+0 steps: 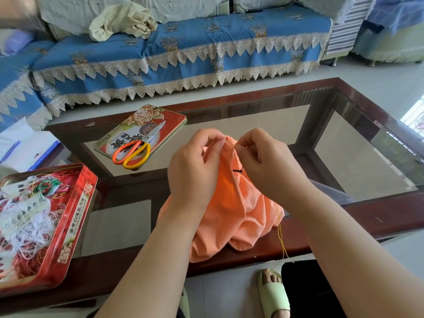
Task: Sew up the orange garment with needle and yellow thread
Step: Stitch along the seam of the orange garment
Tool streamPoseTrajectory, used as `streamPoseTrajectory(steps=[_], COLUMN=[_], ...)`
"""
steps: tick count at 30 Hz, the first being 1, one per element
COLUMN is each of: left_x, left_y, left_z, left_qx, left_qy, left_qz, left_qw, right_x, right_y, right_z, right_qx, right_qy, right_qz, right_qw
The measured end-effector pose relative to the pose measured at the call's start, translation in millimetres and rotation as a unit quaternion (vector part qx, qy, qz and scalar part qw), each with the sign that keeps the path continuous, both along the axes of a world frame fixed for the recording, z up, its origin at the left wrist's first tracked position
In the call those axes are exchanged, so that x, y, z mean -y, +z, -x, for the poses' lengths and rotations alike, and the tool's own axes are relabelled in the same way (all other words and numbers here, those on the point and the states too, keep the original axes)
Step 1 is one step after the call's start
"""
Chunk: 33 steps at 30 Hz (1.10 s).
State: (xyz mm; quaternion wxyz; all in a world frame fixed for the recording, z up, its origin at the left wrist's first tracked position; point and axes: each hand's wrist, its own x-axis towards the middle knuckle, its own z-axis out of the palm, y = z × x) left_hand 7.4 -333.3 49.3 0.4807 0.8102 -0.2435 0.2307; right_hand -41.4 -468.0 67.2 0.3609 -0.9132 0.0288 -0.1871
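Left hand point(195, 166): fingers curled, pinching the raised top fold of the orange garment point(231, 216) from the left. Right hand point(263, 161): fingertips pinched together at the same fold from the right; the needle is too small to make out. Orange garment: bunched, held up at its peak between both hands, long axis running from that peak down toward the person, lower part resting on the near edge of the bench point(378, 216). Yellow thread point(282, 239): hangs from the garment's right side, trailing down past the bench edge. Scissors point(137, 148), orange and yellow handles: lying on a red tin lid point(169, 115), blades pointing away to the right. Open red tin point(75, 216) of tangled threads: at the bench's left. Sofa point(183, 53) with blue lace-trimmed cover: beyond the bench.
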Motion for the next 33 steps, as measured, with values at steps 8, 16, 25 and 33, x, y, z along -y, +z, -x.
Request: streamPoseTrajectory(steps=[8, 16, 25, 33], left_x=[8.4, 12.9, 5.4, -0.1], left_y=[-4.6, -5.0, 0.6, 0.3], left_z=[6.9, 10.0, 4.3, -0.9], left_qx=[0.097, -0.094, -0.032, 0.015], left_qy=[0.007, 0.001, -0.015, -0.067], left_qz=[-0.036, 0.087, 0.029, -0.025], left_qw=[0.995, 0.992, 0.999, 0.997], right_x=[-6.9, -14.2, -8.1, 15.6], right_y=[-4.7, -0.2, 6.8, 16.5], right_z=[0.6, 4.2, 8.5, 4.3], right_qx=[0.033, 0.057, -0.026, -0.026], right_qy=[-0.030, -0.023, 0.059, 0.000], right_qz=[-0.090, -0.145, -0.150, -0.189], right_qw=[0.995, 0.987, 0.987, 0.982])
